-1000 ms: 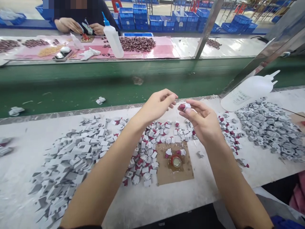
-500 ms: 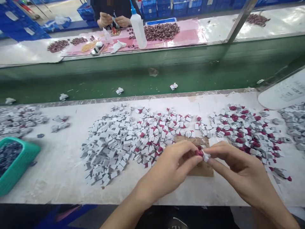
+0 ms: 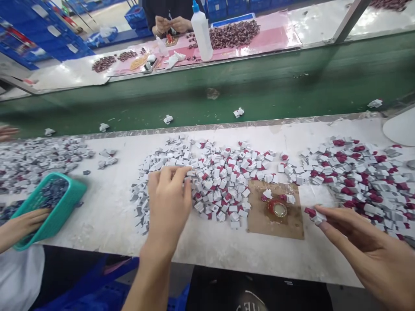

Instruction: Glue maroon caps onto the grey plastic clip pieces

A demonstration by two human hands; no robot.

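Observation:
My right hand (image 3: 366,246) pinches a small grey-and-maroon plastic piece (image 3: 316,215) between thumb and fingertips, just right of a brown board (image 3: 275,229). My left hand (image 3: 170,201) is over the heap of small light-grey plastic pieces (image 3: 220,185), some joined to maroon parts. Its fingers are bent and the thumb stands apart; whether the fingertips touch a piece is hard to see. On the board lie a small round dish (image 3: 279,210) with a red rim and two grey-and-maroon pieces. A second heap of grey-and-maroon pieces (image 3: 359,172) spreads beyond my right hand.
At left, a co-worker's hand (image 3: 27,222) reaches into a green basket (image 3: 73,190) of dark pieces. A green belt (image 3: 259,93) carrying several pieces runs behind the table. Across it, another person's hands (image 3: 170,25) work near a white bottle (image 3: 201,36).
My hands have parted: the left has moved left onto the grey heap, and the right has drawn right with the grey-and-maroon piece. The view has shifted, and a co-worker's hand now shows at the basket.

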